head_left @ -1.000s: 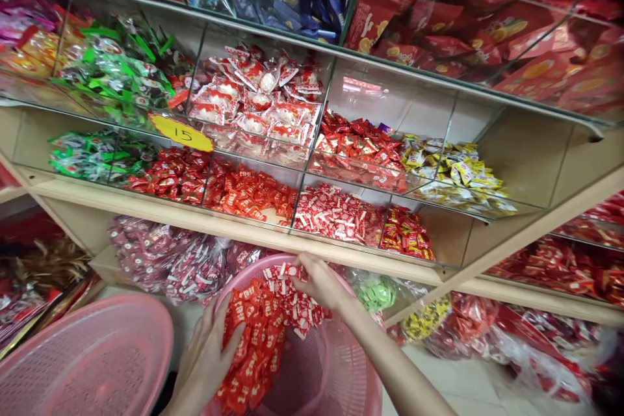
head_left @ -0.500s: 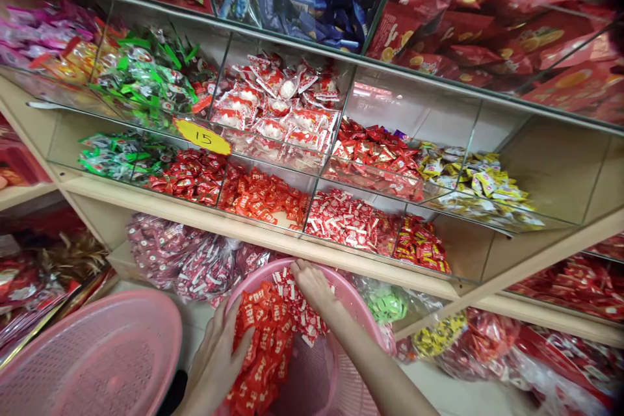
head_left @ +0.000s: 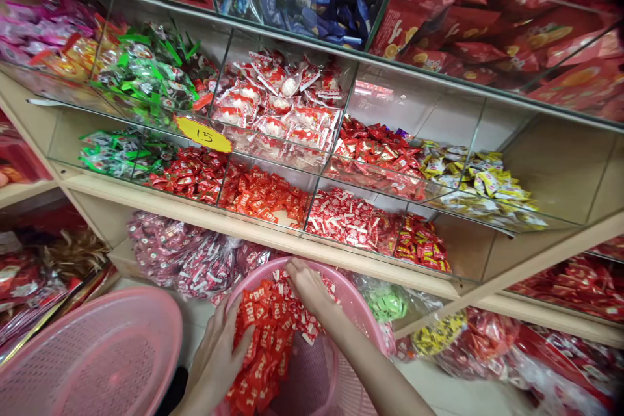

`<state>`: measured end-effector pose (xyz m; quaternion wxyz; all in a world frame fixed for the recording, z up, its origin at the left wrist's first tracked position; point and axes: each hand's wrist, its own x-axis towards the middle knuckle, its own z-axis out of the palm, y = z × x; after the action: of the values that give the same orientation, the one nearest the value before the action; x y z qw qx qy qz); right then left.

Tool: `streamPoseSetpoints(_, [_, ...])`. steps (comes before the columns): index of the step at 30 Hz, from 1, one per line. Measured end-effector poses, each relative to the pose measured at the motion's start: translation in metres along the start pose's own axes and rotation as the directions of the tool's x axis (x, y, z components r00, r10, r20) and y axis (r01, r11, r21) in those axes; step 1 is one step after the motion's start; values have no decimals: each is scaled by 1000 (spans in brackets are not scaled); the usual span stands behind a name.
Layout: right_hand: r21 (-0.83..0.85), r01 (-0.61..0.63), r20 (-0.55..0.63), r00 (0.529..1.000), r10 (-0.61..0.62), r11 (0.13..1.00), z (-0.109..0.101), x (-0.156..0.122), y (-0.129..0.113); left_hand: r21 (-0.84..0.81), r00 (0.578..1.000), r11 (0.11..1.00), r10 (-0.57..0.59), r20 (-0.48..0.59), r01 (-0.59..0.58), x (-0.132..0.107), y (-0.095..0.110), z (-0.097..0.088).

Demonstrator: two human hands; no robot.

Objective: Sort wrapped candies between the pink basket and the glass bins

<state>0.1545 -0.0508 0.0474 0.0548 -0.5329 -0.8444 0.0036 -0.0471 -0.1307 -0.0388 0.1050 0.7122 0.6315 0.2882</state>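
A pink plastic basket (head_left: 351, 312) tilts below the shelf, holding a heap of red wrapped candies (head_left: 266, 344) and red-and-white ones (head_left: 312, 322). My left hand (head_left: 219, 354) lies against the left side of the red heap, fingers curled onto the wrappers. My right hand (head_left: 307, 286) reaches over the far rim into the red-and-white candies, its fingers bent down among them and partly hidden.
A second pink basket (head_left: 92, 357) sits at lower left. Clear-fronted bins on the wooden shelf (head_left: 273, 234) hold green, red, white and yellow candies, with a yellow tag (head_left: 202, 134) reading 15. Bagged candy (head_left: 190, 260) lies under the shelf.
My right hand has slid a little left and deeper into the red-and-white candies. The view has shifted slightly; the left hand stays on the red heap.
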Motion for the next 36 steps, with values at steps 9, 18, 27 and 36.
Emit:
streamPoseSetpoints(9, [-76, 42, 75, 996, -37, 996, 9, 20, -16, -1, 999, 1000, -19, 36, 19, -2, 0, 0])
streamPoseSetpoints(18, [-68, 4, 105, 995, 4, 998, 4, 15, -21, -11, 1000, 1000, 15, -4, -15, 0, -3, 2])
streamPoseSetpoints(27, [-16, 72, -57, 996, -73, 997, -12, -7, -20, 8, 1000, 1000, 15, -15, -15, -1, -8, 6])
streamPoseSetpoints(36, [349, -74, -435, 870, 232, 934, -93, 1, 73, 13, 1000, 1000, -13, 15, 13, -1, -8, 8])
